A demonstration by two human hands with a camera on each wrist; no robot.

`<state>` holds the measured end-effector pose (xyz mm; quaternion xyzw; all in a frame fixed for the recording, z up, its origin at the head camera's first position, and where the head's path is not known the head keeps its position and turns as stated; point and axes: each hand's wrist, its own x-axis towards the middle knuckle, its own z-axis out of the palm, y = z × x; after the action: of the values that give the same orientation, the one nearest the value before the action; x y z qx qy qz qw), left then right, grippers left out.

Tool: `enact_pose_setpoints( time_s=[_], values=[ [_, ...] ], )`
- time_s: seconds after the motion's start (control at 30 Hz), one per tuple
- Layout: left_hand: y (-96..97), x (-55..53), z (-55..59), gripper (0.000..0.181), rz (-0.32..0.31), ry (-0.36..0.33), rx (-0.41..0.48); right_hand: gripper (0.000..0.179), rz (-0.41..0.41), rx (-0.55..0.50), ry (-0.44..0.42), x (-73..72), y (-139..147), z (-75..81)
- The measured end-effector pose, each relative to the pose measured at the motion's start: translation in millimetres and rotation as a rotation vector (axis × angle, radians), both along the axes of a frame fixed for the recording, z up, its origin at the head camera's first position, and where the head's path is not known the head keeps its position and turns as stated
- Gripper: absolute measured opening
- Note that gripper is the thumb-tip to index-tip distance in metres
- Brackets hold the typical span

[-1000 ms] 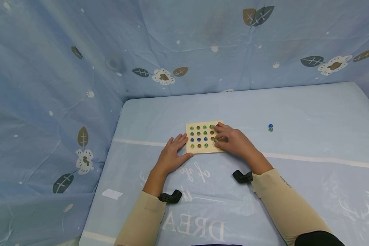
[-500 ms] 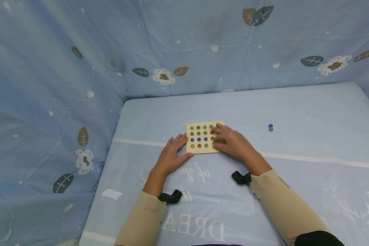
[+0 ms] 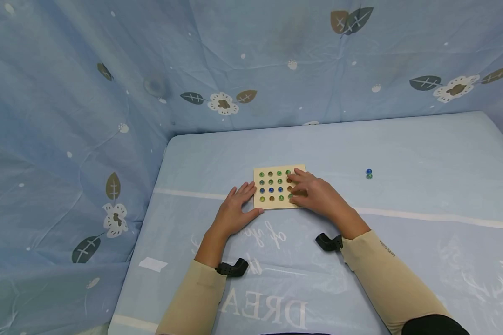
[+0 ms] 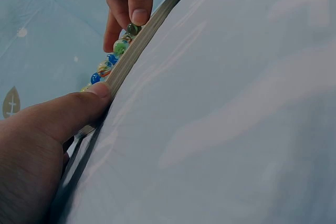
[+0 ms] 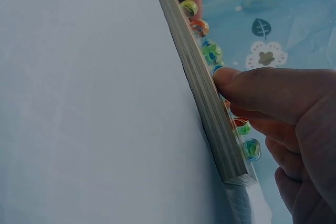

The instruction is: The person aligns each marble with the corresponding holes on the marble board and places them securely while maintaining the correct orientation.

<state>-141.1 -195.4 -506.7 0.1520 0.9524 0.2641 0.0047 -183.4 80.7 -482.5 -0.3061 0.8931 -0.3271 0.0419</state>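
Observation:
A pale wooden board (image 3: 272, 205) lies on the table, with rows of coloured glass marbles (image 3: 271, 190) seated on it. My left hand (image 3: 234, 211) rests at its left side, fingers straight along the edge and thumb (image 4: 98, 90) against the front edge near the corner. Over the board's right part, my right hand (image 3: 320, 193) pinches a marble (image 4: 134, 28) in the front row between thumb and fingers. That marble looks dark green in the left wrist view. The right hand hides some marbles in the rightmost columns.
Two loose marbles, a blue one (image 3: 369, 171) and a green one (image 3: 369, 176), lie together on the table right of the board. A pale blue printed cloth covers the table (image 3: 423, 153). Patterned fabric (image 3: 276, 70) hangs behind and at the left.
My right hand has shifted slightly left over the board and then stayed nearly still, the pinched marble moving a little left along the front row. My left hand has not moved.

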Motion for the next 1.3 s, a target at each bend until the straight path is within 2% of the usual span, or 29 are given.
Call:
enact_pose_setpoints(
  time_s=[0.63, 0.97, 1.3],
  values=[
    [0.1, -0.3, 1.7, 0.075, -0.001, -0.018, -0.008, 0.020, 0.007, -0.006, -0.005, 0.2, 1, 2.1],
    [0.8, -0.7, 2.5, 0.075, 0.001, -0.016, -0.011, 0.020, -0.018, -0.046, 0.014, -2.4, 7, 6.3],
    [0.6, -0.1, 2.8, 0.075, 0.005, -0.014, -0.016, 0.025, -0.051, -0.033, -0.008, -5.7, 13, 10.8]
  ],
)
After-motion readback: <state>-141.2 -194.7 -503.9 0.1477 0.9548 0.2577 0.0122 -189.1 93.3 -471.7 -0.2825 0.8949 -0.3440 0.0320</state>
